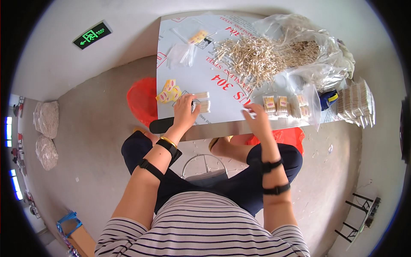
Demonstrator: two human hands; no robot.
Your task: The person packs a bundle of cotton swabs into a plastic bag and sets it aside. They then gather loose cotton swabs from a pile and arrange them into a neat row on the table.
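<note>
On the table, two small groups of cotton swabs (203, 106) lie in neat rows. My left hand (185, 112) rests at their left ends, thumb and fingers apart and touching or very near the sticks. Near the table's front edge, my right hand (259, 121) has its fingers closed around a few white-tipped cotton swabs (251, 115), partly hidden by the fingers. A big loose heap of cotton swabs (252, 58) spreads beyond both hands. Yellow printed cards (169, 91) lie left of my left hand. Packed swab bundles with labels (275, 104) stand just right of my right hand.
A large clear bag (308, 55) spills swabs at the back right. Stacked swab packs (356, 103) and a dark blue and yellow object (329, 99) sit at the right end. Empty clear bags (181, 55) lie at the far left. A red bag (142, 100) hangs beside the table.
</note>
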